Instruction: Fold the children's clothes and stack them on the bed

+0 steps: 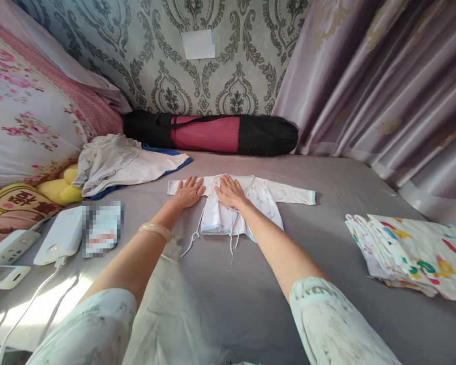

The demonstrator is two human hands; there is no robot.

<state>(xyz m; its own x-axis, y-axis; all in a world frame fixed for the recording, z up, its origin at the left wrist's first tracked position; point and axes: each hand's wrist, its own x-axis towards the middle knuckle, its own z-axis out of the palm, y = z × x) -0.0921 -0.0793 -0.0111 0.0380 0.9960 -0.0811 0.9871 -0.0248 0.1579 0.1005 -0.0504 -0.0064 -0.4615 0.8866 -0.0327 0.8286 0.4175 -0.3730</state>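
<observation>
A small white baby shirt point(264, 203) with pale blue trim lies spread on the grey bed sheet point(228, 284), both sleeves stretched out sideways. Thin white tie strings hang from its front and trail onto the sheet. My left hand point(190, 191) rests flat on the sleeve at the left, near the shoulder, fingers extended. Pressed flat on the upper chest by the neckline is my right hand point(230, 191), its fingers also stretched out. Part of the shirt's front is hidden under my right hand and forearm.
Folded printed cloths point(421, 253) sit at the right. Crumpled white clothing point(117, 162) lies at back left, and a black and red rolled bag point(205, 134) lies along the wall. A power bank point(63, 233), white cable point(30, 309) and power strip point(9, 248) occupy the left side.
</observation>
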